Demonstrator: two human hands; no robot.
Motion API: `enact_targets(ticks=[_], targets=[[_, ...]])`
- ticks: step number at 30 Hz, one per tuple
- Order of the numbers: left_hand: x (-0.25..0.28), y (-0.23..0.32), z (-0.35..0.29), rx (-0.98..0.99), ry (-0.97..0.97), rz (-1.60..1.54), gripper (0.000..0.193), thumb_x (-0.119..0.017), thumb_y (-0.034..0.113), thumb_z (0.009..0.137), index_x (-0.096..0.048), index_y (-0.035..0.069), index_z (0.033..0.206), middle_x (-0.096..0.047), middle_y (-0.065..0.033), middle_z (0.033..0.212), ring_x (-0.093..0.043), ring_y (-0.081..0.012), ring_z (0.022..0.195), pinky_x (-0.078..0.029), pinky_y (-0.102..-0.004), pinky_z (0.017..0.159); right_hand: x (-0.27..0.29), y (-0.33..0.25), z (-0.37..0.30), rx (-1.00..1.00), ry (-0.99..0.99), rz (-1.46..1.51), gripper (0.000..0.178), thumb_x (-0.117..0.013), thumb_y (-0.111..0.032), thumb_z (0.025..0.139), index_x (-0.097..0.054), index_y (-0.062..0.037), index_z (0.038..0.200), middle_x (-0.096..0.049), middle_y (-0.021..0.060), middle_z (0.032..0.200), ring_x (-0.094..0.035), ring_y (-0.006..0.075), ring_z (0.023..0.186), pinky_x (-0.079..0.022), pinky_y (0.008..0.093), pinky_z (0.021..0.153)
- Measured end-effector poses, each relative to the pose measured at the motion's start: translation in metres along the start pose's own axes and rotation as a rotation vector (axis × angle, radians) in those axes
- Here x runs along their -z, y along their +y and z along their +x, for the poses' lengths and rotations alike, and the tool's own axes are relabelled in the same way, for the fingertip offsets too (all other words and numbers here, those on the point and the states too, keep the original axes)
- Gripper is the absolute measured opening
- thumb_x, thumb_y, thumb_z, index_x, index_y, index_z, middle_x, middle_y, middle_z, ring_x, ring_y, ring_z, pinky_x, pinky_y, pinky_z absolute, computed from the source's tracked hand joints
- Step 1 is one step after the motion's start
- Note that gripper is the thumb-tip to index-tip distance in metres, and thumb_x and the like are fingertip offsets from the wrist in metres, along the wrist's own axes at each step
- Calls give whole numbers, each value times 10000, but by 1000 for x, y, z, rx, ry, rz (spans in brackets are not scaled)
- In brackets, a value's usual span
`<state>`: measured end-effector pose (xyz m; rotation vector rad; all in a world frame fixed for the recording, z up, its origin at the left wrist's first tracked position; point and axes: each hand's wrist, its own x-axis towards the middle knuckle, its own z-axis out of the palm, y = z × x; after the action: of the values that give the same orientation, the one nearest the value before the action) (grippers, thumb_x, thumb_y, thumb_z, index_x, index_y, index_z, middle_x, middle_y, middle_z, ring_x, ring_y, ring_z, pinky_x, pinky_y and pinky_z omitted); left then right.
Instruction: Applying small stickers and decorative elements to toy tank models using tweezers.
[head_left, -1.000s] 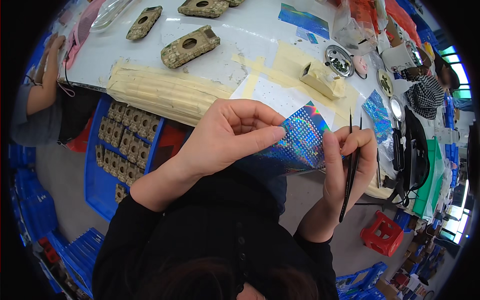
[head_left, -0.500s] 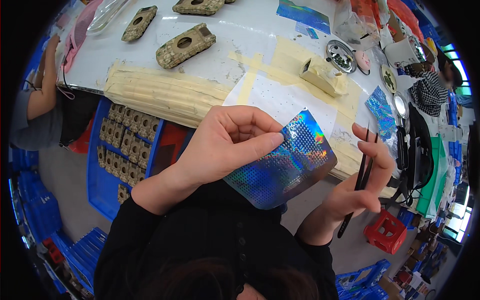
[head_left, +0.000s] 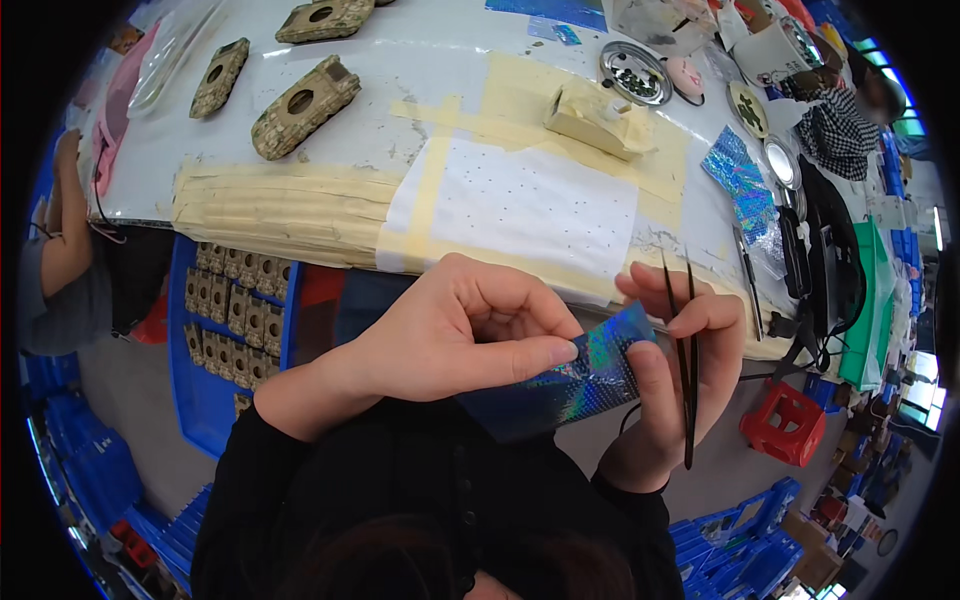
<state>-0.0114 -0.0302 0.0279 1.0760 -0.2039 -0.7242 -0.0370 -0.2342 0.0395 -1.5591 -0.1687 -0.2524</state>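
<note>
My left hand (head_left: 460,335) pinches a shiny blue holographic sheet (head_left: 600,375) between thumb and fingers, in front of the table's near edge. Rows of small dots cover the sheet. In my right hand (head_left: 690,370) a pair of black tweezers (head_left: 688,400) lies between the fingers, its tips apart and pointing up. The right thumb meets the sheet's right edge; whether it grips it, I cannot tell. Beyond both hands, a white sheet of paper (head_left: 530,205) dotted with tiny dark specks is taped to the table.
Several camouflage model tank hulls (head_left: 305,105) stand on the table at the far left. More fill a blue crate (head_left: 205,400) below it. A yellowish block (head_left: 600,120), a round metal tin (head_left: 636,75) and another holographic sheet (head_left: 740,180) lie right. A co-worker's arm (head_left: 70,210) shows left.
My right hand has come left to the sheet with the tweezers still in it. The sheet has tilted and shows less of its face. The whole view has shifted slightly.
</note>
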Motion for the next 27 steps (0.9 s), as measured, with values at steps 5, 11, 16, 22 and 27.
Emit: enact_targets(ticks=[5,11,16,22,27], targets=[[-14,-19,26,22,-32,3,200,-671,43,884,-651,-54,1058,-693,-71,917,-640,-79,830,-509,-219,763,41,6,-5,-90,-29,38,272,-644,156,778,-477,-50,837,-534,50,852,-537,125,822,-424,231,731],[-31,-33,41,27,-46,82,335,-642,58,913,-562,-61,1216,-679,-109,1068,-630,-105,961,-504,-251,870,78,14,9,-133,63,-113,223,-633,114,834,-476,-40,871,-579,55,916,-528,71,847,-411,193,756],[-37,-38,48,13,7,67,336,-630,50,918,-554,-71,1222,-668,-122,1107,-624,-119,1009,-499,-263,901,89,19,18,-164,31,-117,207,-639,104,843,-486,-28,886,-599,61,920,-539,61,853,-417,189,774],[-38,-37,49,40,38,60,331,-623,41,918,-551,-80,1218,-670,-128,1109,-629,-124,1013,-502,-269,907,93,24,19,-105,30,-87,207,-642,109,839,-492,-26,887,-610,74,917,-549,69,854,-422,194,781],[-37,-35,49,66,41,43,334,-623,35,915,-549,-77,1221,-679,-130,1096,-640,-124,990,-510,-268,889,90,22,20,-95,42,-78,207,-651,103,835,-496,-25,886,-624,90,928,-558,77,854,-428,204,785]])
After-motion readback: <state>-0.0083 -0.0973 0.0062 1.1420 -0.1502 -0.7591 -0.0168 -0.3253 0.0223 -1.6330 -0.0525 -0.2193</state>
